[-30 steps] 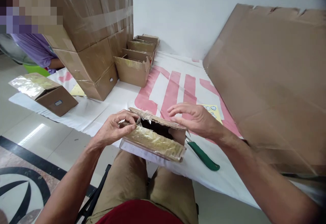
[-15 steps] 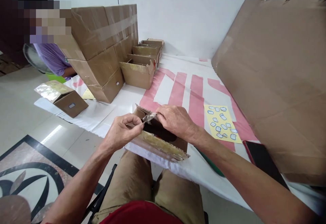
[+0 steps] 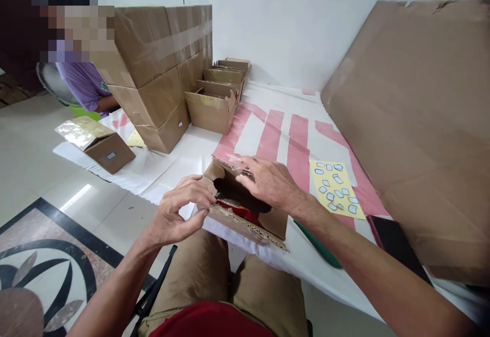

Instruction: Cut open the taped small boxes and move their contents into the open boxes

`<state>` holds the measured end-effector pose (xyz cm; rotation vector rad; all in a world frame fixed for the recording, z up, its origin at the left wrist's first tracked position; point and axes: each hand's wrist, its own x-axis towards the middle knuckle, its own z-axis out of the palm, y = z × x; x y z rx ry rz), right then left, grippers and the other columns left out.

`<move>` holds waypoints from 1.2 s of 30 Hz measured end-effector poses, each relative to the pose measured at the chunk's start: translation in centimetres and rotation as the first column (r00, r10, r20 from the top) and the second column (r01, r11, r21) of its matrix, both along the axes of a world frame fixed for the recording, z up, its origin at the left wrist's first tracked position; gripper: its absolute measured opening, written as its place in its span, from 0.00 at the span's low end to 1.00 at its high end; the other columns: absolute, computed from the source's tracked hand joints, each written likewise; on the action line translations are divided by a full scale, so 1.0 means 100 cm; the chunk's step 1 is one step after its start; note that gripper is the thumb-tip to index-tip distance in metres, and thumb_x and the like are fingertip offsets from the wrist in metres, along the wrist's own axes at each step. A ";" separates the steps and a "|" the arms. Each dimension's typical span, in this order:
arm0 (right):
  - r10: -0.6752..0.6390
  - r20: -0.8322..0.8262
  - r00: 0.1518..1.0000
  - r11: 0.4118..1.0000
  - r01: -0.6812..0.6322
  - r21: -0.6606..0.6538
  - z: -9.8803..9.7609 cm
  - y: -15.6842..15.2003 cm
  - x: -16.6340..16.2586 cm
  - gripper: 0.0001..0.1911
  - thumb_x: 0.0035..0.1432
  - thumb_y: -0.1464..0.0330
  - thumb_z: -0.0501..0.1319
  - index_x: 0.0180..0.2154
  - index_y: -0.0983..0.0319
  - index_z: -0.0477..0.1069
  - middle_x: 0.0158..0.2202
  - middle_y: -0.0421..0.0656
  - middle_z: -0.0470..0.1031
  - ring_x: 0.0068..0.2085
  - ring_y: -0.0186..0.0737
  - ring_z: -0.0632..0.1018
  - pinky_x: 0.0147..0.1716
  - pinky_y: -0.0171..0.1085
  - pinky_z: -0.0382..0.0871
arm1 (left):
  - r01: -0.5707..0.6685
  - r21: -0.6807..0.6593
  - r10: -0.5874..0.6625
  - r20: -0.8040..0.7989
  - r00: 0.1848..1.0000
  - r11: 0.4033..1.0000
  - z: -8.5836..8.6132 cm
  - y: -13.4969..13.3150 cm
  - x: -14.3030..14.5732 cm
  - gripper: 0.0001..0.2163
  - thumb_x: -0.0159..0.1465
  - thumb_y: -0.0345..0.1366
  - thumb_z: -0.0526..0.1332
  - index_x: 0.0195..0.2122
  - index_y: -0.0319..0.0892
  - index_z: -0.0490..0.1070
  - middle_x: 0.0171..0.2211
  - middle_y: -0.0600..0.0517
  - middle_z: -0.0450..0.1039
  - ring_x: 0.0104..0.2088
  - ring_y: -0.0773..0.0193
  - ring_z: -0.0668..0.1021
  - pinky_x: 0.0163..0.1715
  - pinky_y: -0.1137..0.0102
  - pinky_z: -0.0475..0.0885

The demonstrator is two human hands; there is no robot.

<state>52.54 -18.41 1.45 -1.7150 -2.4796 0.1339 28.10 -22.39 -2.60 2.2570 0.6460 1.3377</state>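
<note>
An open cardboard box (image 3: 285, 224) sits at the table's front edge, between my hands. Something red and glossy (image 3: 248, 215) shows inside; the rest of its contents is in shadow. At the box's left corner, my left hand (image 3: 179, 209) has its thumb on the outside and its fingertips over the rim of the near flap. My right hand (image 3: 270, 184) reaches across the opening to the far flap. Its curled fingers hold a crumpled bit of clear tape (image 3: 236, 160) against that side.
Taped cartons (image 3: 147, 71) are stacked at the left, with several open boxes (image 3: 210, 112) behind. A small closed box (image 3: 111, 153) lies nearer. Right are a yellow sticker sheet (image 3: 325, 176), a dark phone-like item (image 3: 394, 242), a green object (image 3: 317, 245) and a large cardboard sheet (image 3: 417, 122). Another person (image 3: 78, 84) sits left.
My hands have moved apart; the tape stretched between them is now only by my right fingers. My left hand has dropped to the box's corner. The red thing inside shows more.
</note>
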 end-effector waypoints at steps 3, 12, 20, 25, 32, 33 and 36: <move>0.052 -0.088 0.995 0.996 -0.045 0.081 0.001 0.002 -0.003 0.15 0.68 0.64 0.61 0.53 0.63 0.76 0.53 0.50 0.81 0.51 0.50 0.79 0.48 0.43 0.66 | -0.032 0.052 0.036 -0.070 0.997 0.998 0.001 -0.008 -0.003 0.07 0.64 0.24 0.63 0.39 0.43 0.74 0.43 0.47 0.83 0.45 0.60 0.83 0.61 0.56 0.71; -0.225 -0.714 0.663 0.881 -0.174 -0.440 0.013 0.029 0.005 0.12 0.59 0.60 0.64 0.27 0.60 0.71 0.26 0.36 0.68 0.28 0.33 0.65 0.30 0.36 0.57 | 0.112 -0.257 -0.133 -0.067 0.989 0.960 0.007 -0.022 -0.023 0.09 0.69 0.40 0.66 0.47 0.44 0.75 0.41 0.47 0.83 0.43 0.58 0.84 0.56 0.58 0.74; -0.287 -0.849 0.444 0.891 -0.201 -0.407 0.006 0.033 0.004 0.09 0.47 0.65 0.69 0.26 0.59 0.71 0.26 0.38 0.72 0.29 0.33 0.69 0.28 0.34 0.60 | 0.044 -0.702 -0.178 -0.119 0.977 0.711 0.027 0.052 0.005 0.15 0.65 0.42 0.67 0.49 0.41 0.72 0.30 0.54 0.76 0.29 0.67 0.77 0.30 0.72 0.68; -0.301 -0.846 0.439 0.905 -0.149 -0.399 0.007 0.035 0.011 0.10 0.49 0.63 0.70 0.28 0.59 0.72 0.27 0.39 0.75 0.29 0.34 0.71 0.29 0.34 0.63 | -0.031 -0.589 -0.307 -0.466 0.830 0.808 0.046 0.068 0.015 0.21 0.60 0.35 0.68 0.55 0.44 0.72 0.31 0.57 0.75 0.29 0.67 0.76 0.29 0.72 0.68; -0.184 -0.533 0.826 0.930 -0.029 -0.366 0.012 0.044 -0.004 0.09 0.60 0.65 0.66 0.28 0.61 0.73 0.29 0.39 0.76 0.31 0.36 0.72 0.31 0.36 0.59 | -0.030 -0.310 -0.188 -0.649 0.737 0.950 0.051 0.048 0.007 0.13 0.62 0.42 0.70 0.43 0.43 0.77 0.40 0.51 0.78 0.37 0.63 0.78 0.35 0.70 0.69; -0.143 -0.427 0.893 0.943 -0.007 -0.332 0.012 0.047 -0.011 0.06 0.60 0.67 0.66 0.31 0.61 0.75 0.32 0.40 0.78 0.34 0.37 0.74 0.32 0.36 0.60 | -0.029 -0.289 -0.175 -0.653 0.737 0.957 0.049 0.043 0.006 0.10 0.64 0.42 0.69 0.41 0.42 0.77 0.39 0.51 0.78 0.36 0.63 0.77 0.34 0.70 0.68; -0.018 -0.164 0.986 0.953 -0.033 -0.302 0.009 0.054 -0.028 0.09 0.58 0.70 0.68 0.42 0.60 0.79 0.41 0.44 0.82 0.42 0.43 0.78 0.36 0.37 0.61 | -0.053 -0.282 -0.133 -0.599 0.789 0.958 0.045 0.025 0.003 0.10 0.71 0.42 0.62 0.39 0.42 0.77 0.33 0.51 0.78 0.31 0.64 0.77 0.31 0.71 0.67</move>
